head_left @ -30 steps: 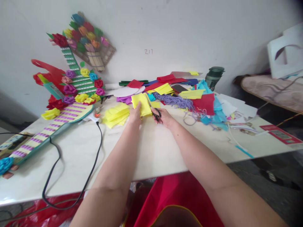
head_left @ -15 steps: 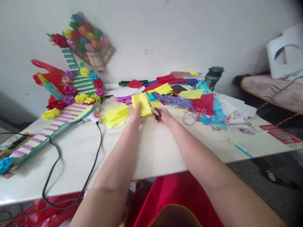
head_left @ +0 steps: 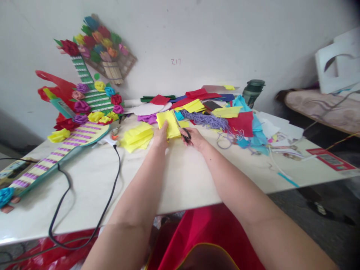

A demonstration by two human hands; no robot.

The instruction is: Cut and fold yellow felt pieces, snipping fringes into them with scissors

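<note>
Scissors (head_left: 186, 135) below wall-written red "217" (head_left: 176, 62)

My right hand (head_left: 196, 138) partly hides the scissors (head_left: 186, 135) — blades too small to read — and the white board (head_left: 343, 71), far right, is cut off

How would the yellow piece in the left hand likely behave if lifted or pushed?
The yellow piece would probably feel light, as it looks like thin paper or fabric. Its wrinkled lower edge suggests it may flop. Pushed, it could crumple rather than slide while the left hand steadies it.
</note>
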